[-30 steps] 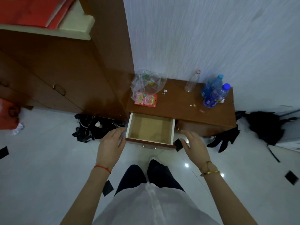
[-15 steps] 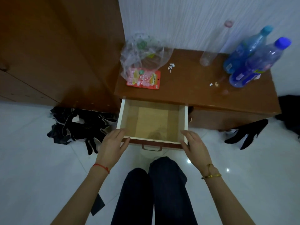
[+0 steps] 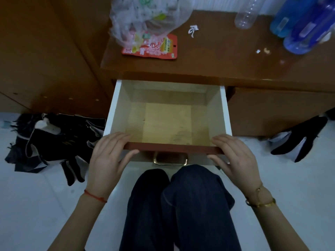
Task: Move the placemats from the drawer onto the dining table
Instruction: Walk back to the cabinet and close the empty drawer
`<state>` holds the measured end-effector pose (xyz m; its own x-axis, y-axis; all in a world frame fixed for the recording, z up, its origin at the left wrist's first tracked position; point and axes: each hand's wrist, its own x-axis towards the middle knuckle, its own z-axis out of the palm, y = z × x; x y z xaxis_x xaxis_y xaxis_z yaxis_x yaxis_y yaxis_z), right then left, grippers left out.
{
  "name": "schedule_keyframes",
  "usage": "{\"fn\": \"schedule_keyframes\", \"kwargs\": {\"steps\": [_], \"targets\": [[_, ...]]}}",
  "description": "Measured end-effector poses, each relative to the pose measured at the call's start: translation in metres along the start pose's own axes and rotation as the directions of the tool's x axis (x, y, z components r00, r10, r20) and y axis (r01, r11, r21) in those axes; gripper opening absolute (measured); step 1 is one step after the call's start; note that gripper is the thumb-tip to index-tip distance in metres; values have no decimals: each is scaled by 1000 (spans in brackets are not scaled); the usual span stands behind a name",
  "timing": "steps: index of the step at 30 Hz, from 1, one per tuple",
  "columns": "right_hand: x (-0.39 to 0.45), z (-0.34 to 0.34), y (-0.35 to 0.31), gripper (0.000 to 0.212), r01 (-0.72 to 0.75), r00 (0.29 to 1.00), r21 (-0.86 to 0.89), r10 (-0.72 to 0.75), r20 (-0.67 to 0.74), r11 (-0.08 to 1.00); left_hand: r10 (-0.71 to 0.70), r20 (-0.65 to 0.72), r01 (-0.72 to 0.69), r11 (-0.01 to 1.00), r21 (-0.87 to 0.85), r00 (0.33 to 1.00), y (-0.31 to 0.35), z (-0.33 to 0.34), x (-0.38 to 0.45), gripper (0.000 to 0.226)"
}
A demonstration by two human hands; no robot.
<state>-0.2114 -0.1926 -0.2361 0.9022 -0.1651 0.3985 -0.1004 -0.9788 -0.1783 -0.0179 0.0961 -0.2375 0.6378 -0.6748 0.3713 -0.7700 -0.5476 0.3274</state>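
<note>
We are crouched in front of a low wooden cabinet (image 3: 208, 69) with its drawer (image 3: 168, 113) pulled out toward our knees. Our left hand (image 3: 107, 160) grips the drawer's front left corner, fingers (image 3: 117, 137) curled over the top of the brown front panel and thumb pressed against its face; our right hand (image 3: 235, 157) clamps the front right corner the same way. The two hands are well apart, one at each end of the front edge, with the brass handle (image 3: 170, 159) between and below them. Inside the drawer we see a pale wooden floor with a lighter rectangular sheet (image 3: 167, 124) lying flat across its middle; we cannot tell whether this is a placemat or a liner. On the cabinet top, a crumpled clear plastic bag (image 3: 145, 17) holding small colourful items sits at the left, resting partly on a red snack packet (image 3: 154, 48). At the right stand a clear empty bottle (image 3: 247, 13) and two blue bottles (image 3: 304, 28) side by side. Dark clothes (image 3: 45, 142) lie heaped on the white floor (image 3: 36, 205) left of the drawer, and a black garment (image 3: 301, 136) lies to the right.
</note>
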Motion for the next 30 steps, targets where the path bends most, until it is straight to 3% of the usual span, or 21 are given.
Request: {"fn": "schedule_keyframes", "kwargs": {"steps": [15, 22, 30], "targets": [[34, 45, 11, 45, -153, 928, -89, 112, -355, 984, 66, -44, -63, 996, 61, 997, -24, 29, 52, 49], [68, 58, 23, 54, -217, 920, -93, 172, -352, 972, 74, -44, -66, 983, 171, 996, -22, 46, 86, 48], [107, 64, 36, 69, -287, 922, -78, 253, -292, 955, -78, -93, 94, 980, 176, 993, -25, 66, 120, 63]]}}
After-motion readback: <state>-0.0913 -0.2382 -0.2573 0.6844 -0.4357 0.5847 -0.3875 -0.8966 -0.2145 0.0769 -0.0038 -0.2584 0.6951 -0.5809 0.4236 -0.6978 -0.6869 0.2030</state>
